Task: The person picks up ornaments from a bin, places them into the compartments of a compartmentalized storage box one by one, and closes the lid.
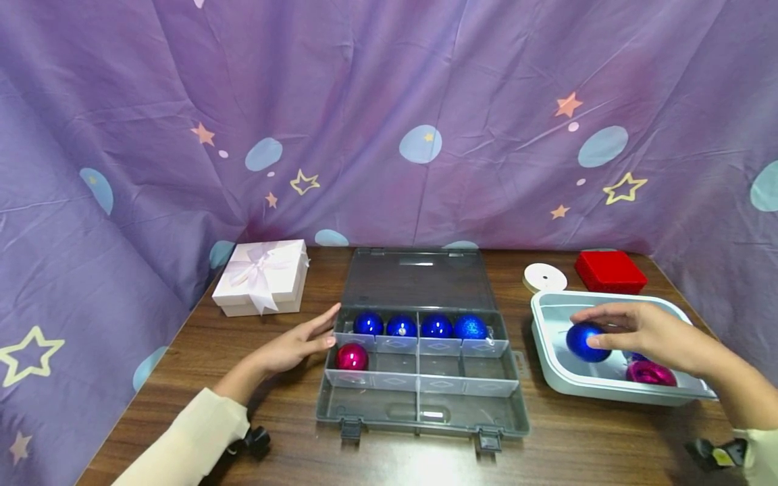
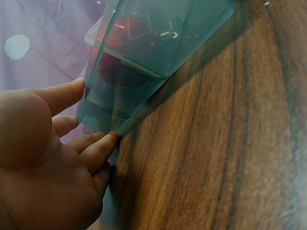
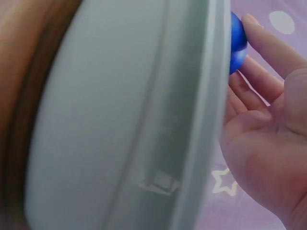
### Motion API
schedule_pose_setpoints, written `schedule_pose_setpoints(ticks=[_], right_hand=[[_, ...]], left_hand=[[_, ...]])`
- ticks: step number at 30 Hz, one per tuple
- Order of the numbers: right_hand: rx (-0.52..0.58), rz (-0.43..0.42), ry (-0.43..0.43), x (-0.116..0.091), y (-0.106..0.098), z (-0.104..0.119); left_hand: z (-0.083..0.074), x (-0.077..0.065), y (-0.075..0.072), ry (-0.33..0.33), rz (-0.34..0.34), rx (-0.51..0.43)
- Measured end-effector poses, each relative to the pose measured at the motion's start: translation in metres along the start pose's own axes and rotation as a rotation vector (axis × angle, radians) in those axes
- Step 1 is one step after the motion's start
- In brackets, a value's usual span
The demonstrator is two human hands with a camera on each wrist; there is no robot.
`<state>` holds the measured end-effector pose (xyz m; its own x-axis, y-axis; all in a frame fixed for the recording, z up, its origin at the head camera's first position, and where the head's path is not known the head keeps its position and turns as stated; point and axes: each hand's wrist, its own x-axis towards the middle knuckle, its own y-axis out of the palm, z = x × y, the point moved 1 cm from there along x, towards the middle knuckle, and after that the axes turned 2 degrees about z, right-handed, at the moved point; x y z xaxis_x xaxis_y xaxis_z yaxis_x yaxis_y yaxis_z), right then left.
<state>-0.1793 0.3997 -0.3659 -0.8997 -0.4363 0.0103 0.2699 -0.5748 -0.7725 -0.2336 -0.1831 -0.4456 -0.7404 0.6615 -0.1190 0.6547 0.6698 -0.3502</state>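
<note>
A blue ball (image 1: 588, 342) sits at the fingertips of the right hand (image 1: 653, 334), pinched between the thumb on its near side and the fingers at its top and far side, so most of its left face is uncovered. It is over the left part of a pale blue-grey basin (image 1: 608, 386), and in the right wrist view the basin's rim hides part of it. The ball is round and deep blue, with a soft sheen. Beyond it in the basin are a shiny pink ball (image 1: 650, 373) and something blue, partly covered by the hand. The left hand (image 1: 294, 349) holds nothing; its fingers are extended and spread apart, their tips touching the left wall of a translucent grey organizer box (image 1: 468, 407). In the box, four blue balls (image 1: 402, 326) fill the back row, the rightmost one glittery, and a glossy magenta ball (image 1: 352, 357) lies at the middle row's left end.
</note>
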Motion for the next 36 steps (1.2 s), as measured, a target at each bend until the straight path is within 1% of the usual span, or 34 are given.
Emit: schedule_pose_setpoints(ticks=[5,9,14,19,23,28,33,36], right_hand=[[0.032,-0.030,0.011,0.004,-0.005,0.017],[0.058,-0.040,-0.019,0.010,-0.006,0.030],[0.047,-0.051,-0.052,0.021,-0.004,0.044],[0.086,-0.051,-0.082,0.032,0.003,0.058],[0.101,-0.043,-0.076,0.042,0.009,0.071],[0.141,-0.019,-0.092,0.054,0.021,0.085],[0.200,0.009,-0.141,0.068,0.035,0.097],[0.244,0.041,-0.168,0.076,0.043,0.105]], left_hand=[[0.000,0.000,0.000,0.015,0.000,-0.006],[0.000,-0.001,0.000,0.014,-0.001,-0.011],[0.001,0.000,0.000,0.019,0.001,-0.011],[0.002,0.000,0.000,0.015,0.000,-0.007],[0.001,0.000,0.000,0.011,-0.001,-0.008],[-0.001,-0.001,0.000,0.008,-0.003,-0.012],[-0.002,-0.001,0.000,0.008,-0.002,-0.019],[-0.001,0.000,0.000,0.014,-0.001,-0.024]])
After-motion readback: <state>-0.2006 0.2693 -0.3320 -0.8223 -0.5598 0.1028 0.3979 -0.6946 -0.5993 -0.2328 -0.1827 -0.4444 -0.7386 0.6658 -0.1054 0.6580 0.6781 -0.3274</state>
